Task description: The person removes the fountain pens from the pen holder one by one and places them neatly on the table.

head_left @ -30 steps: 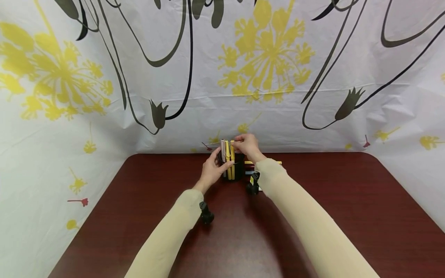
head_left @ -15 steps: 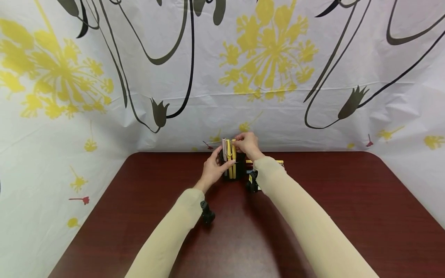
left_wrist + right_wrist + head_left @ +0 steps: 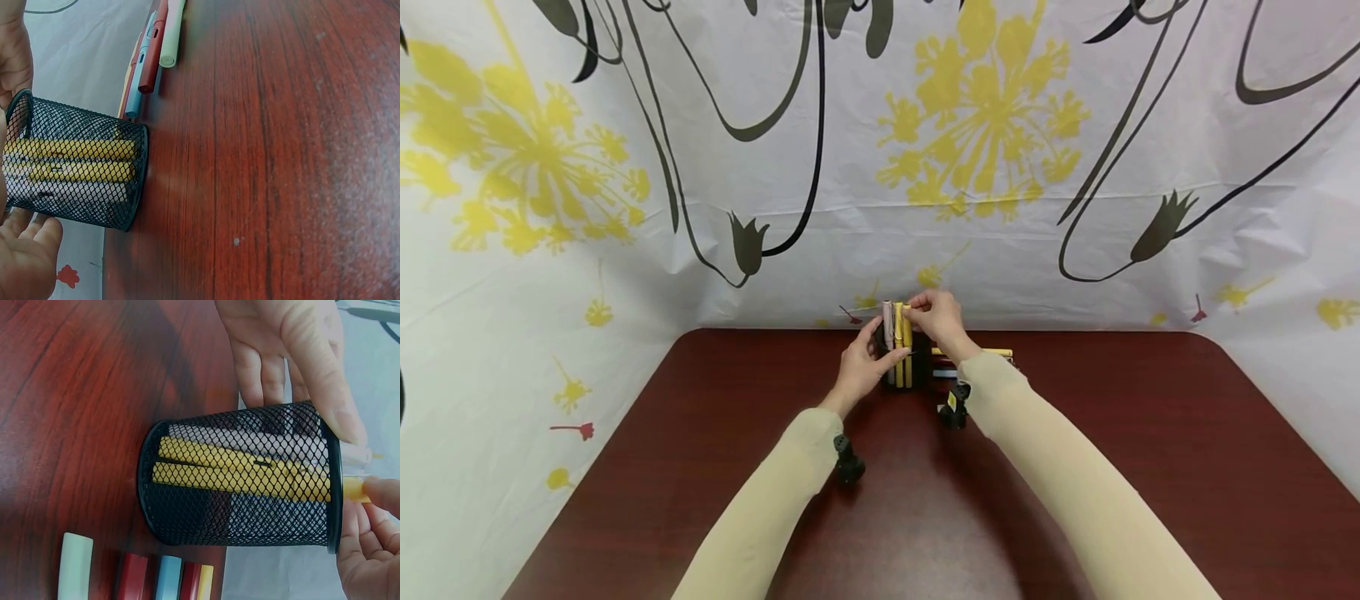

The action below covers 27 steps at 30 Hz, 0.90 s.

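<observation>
A black mesh pen cup (image 3: 269,528) stands upright at the back of the table. My left hand (image 3: 860,371) holds it from the left, with the thumb across its rim in the right wrist view. Inside stand a pale pink pen (image 3: 887,321) and two yellow pens, side by side. My right hand (image 3: 938,319) pinches the top of the right-hand yellow pen (image 3: 355,489), whose lower part is inside the cup. The other yellow pen (image 3: 206,453) stands between it and the pink one. In the left wrist view, the cup's mesh partly veils the pens.
Right of the cup, several pens lie on the dark red table (image 3: 880,517): a pale green pen (image 3: 75,569), a light blue pen (image 3: 169,578), dark red pens (image 3: 132,578) and a yellow pen (image 3: 1000,352). A patterned sheet (image 3: 820,292) hangs behind the table.
The right wrist has dropped slightly and shifted right, still pinching the yellow pen. That pen's top now sits closer to the other yellow pen. The left hand keeps its hold on the cup.
</observation>
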Each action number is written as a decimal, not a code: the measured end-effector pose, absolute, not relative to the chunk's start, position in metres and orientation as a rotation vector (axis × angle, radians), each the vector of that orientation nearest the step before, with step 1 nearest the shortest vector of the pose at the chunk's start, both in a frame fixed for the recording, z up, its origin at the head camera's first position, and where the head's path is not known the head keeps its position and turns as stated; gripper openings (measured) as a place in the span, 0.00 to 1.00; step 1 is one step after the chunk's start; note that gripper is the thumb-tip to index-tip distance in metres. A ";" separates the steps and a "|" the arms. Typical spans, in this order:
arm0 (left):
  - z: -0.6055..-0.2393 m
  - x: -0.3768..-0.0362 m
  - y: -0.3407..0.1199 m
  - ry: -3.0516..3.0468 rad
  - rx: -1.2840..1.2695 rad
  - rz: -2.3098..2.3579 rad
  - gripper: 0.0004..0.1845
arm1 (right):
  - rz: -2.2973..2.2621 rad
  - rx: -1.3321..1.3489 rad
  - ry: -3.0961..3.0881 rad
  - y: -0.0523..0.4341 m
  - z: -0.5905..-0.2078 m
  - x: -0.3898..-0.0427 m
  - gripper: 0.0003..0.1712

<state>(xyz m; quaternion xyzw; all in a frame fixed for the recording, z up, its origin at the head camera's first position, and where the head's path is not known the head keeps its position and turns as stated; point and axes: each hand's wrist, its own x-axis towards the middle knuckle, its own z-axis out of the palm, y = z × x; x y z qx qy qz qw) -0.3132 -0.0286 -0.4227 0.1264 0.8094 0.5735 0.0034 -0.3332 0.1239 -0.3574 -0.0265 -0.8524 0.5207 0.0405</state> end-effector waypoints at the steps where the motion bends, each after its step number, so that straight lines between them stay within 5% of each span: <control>1: -0.422 -0.313 -0.028 2.546 0.399 1.789 0.43 | 1.594 -0.067 -2.601 0.125 -0.358 -0.331 0.12; 27: -0.421 -0.311 -0.027 2.584 0.402 1.754 0.43 | 1.920 -0.022 -2.112 0.153 -0.350 -0.309 0.12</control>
